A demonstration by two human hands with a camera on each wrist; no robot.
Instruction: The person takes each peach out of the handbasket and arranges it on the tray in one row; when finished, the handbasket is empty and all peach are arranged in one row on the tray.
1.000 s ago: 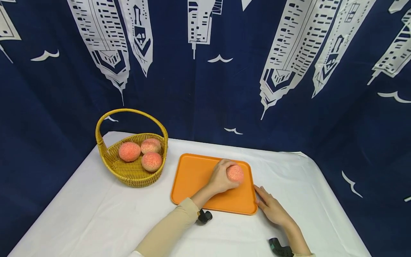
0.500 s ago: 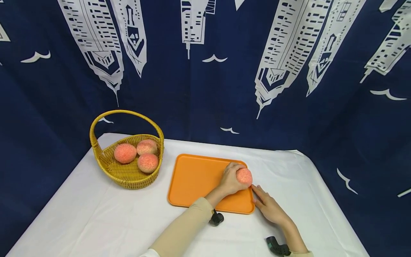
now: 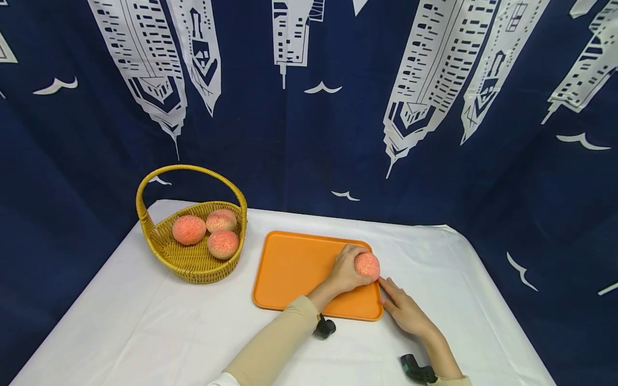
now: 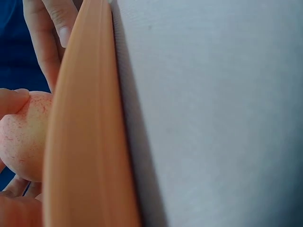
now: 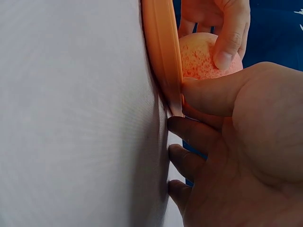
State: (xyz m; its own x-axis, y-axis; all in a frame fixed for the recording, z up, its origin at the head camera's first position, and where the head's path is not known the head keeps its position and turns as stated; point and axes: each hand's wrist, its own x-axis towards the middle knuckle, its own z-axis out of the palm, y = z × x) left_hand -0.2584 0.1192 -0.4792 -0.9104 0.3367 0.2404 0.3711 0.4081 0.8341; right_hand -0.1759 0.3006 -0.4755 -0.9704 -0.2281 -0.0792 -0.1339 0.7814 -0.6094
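My left hand [image 3: 346, 272] grips a pinkish peach [image 3: 367, 266] at the right side of the orange tray [image 3: 294, 262]. Thumb and fingers wrap the peach from its left, and in the left wrist view the peach [image 4: 23, 137] shows behind the tray's rim. My right hand [image 3: 407, 313] lies beside the tray's right edge with its fingers extended. In the right wrist view its thumb [image 5: 213, 94] rests at the tray's rim, while the other fingertips touch the white cloth.
A yellow wicker basket [image 3: 203, 276] with a tall handle stands at the left, holding three peaches [image 3: 223, 244]. White cloth [image 3: 159, 332] covers the table. A dark blue curtain [image 3: 309, 145] with printed buildings hangs behind it.
My left hand has carried the peach rightward across the tray to its right edge, and over the last half second it has stayed there. The right hand keeps its place beside the tray.
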